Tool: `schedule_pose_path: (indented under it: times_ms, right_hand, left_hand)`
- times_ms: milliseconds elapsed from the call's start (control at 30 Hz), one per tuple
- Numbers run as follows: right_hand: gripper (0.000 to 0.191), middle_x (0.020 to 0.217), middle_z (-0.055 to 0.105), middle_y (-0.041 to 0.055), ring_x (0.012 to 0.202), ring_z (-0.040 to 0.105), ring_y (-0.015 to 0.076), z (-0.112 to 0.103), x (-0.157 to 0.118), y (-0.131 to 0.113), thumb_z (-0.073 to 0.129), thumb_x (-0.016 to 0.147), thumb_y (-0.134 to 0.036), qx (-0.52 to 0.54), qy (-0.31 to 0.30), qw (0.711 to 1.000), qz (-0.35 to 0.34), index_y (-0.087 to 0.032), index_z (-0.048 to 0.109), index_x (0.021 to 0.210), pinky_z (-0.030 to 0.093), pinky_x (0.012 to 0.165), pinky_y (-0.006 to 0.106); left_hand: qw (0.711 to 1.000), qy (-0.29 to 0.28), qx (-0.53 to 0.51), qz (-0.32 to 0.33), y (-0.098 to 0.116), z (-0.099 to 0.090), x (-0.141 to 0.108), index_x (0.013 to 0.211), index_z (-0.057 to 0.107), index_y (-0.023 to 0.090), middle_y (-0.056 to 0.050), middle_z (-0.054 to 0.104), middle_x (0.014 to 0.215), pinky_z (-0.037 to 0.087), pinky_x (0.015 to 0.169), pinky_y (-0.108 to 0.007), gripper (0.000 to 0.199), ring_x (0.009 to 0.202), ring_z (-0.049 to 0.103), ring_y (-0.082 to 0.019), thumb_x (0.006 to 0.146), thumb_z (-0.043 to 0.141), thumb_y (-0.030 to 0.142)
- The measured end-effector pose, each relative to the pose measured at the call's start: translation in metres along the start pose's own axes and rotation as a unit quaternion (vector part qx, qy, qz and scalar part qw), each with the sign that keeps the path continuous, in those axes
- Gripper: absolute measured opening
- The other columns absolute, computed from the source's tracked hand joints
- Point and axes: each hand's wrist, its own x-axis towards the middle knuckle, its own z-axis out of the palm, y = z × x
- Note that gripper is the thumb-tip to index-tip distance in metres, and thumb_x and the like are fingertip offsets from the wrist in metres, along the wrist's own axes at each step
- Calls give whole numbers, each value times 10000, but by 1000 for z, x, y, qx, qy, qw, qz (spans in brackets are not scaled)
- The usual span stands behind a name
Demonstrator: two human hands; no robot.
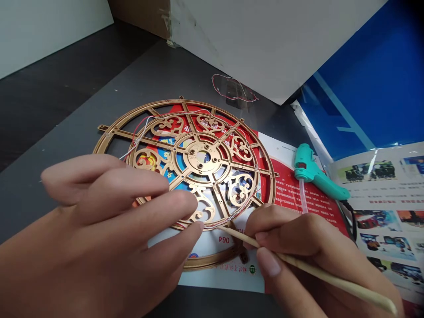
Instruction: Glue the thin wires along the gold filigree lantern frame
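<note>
A golden-brown wooden wheel (201, 160) with spokes and scroll ornaments lies across a printed booklet. Thin red and white wire (145, 120) runs along its inner ring, with a loose stretch at the upper left. My left hand (109, 216) is curled over the wheel's lower left. Its thumb and index tips meet the inner ring's near edge, beside the wire; what lies under the fingers is hidden. Pinched in my right hand (298, 247) is a thin pale wooden stick (338, 279). The stick's tip touches or nearly touches the wire at the ring's near edge.
On the booklet (285, 185) at the right lies a teal glue gun (306, 165) with its glue stick. A loop of red and white wire (233, 88) rests farther back. White panels (251, 44) and a blue surface (374, 88) stand behind the dark table (66, 128).
</note>
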Motion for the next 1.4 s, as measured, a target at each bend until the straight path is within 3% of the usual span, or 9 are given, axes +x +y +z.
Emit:
schedule_pose_path:
  times_ms: [233, 367, 500, 633, 900, 1067, 1100, 1233, 1400]
  right_hand:
    - [167, 899, 874, 17, 659, 845, 210, 5, 1, -5, 763, 1276, -259, -17, 26, 999, 16, -313, 839, 1137, 708, 576, 253]
    - [178, 867, 858, 4, 577, 772, 191, 6, 2, -5, 779, 1255, -236, -28, 37, 999, 23, -314, 848, 1111, 696, 570, 273]
    - [138, 874, 832, -9, 597, 786, 182, 2, 0, -1, 722, 1324, -331, -27, 1, 999, 22, -322, 832, 1241, 700, 582, 264]
    - [115, 914, 815, -5, 692, 839, 206, -4, -2, 1, 701, 1330, -311, -25, -54, 998, 35, -324, 805, 1282, 762, 657, 278]
    - [154, 949, 860, 11, 709, 890, 200, -1, 3, 0, 675, 1350, -339, -12, -45, 999, 21, -315, 777, 1236, 751, 639, 244]
    - [132, 987, 868, -15, 697, 865, 169, -3, 4, -5, 697, 1341, -312, -42, -42, 997, 40, -321, 739, 1216, 770, 728, 247]
    - [134, 975, 848, -21, 695, 854, 167, -3, 4, -5, 710, 1331, -282, -56, -41, 995, 67, -323, 733, 1205, 770, 741, 254]
    - [102, 896, 790, -22, 662, 795, 167, -4, 7, -3, 723, 1306, -233, -17, -55, 998, 12, -317, 779, 1287, 681, 595, 229]
    - [183, 960, 799, -11, 754, 838, 191, -3, 5, -10, 731, 1272, -157, -42, -63, 996, 47, -338, 753, 1291, 726, 663, 239]
  left_hand:
    - [1000, 1, 5, 4, -11, 34, -3, 1542, 812, 472, -63, 719, 1413, 705, 1421, -709, 448, 1715, 638, -448, 1100, 737, 467]
    - [1000, 0, 8, 3, -14, 42, -3, 1538, 816, 482, -63, 725, 1406, 713, 1414, -697, 455, 1709, 644, -446, 1087, 755, 464]
    - [1000, -2, 10, 4, -13, 42, 0, 1532, 820, 492, -63, 730, 1397, 720, 1406, -685, 462, 1700, 652, -444, 1074, 773, 462]
    - [1000, -1, 11, 7, -5, 33, 2, 1526, 824, 501, -64, 735, 1388, 730, 1393, -673, 468, 1689, 660, -442, 1061, 790, 462]
    - [1000, 4, 20, 5, 10, -14, 17, 1463, 842, 510, -68, 728, 1365, 729, 1355, -660, 432, 1660, 650, -440, 1032, 831, 480]
    - [998, -4, 53, 35, 14, -42, 55, 1296, 845, 445, -3, 716, 1471, 531, 1466, -629, 157, 1290, 637, -318, 1171, 773, 386]
    - [997, -16, 60, 35, 16, -45, 61, 1230, 841, 421, 0, 716, 1421, 483, 1498, -608, 137, 1254, 622, -301, 1213, 714, 371]
    - [995, -30, 82, 52, 22, -46, 75, 1148, 825, 387, 0, 707, 1318, 363, 1562, -531, 277, 1206, 583, -273, 1284, 591, 331]
    - [995, -29, 86, 50, 21, -41, 77, 1162, 841, 419, -5, 742, 1314, 398, 1546, -564, 220, 1205, 574, -306, 1249, 647, 362]
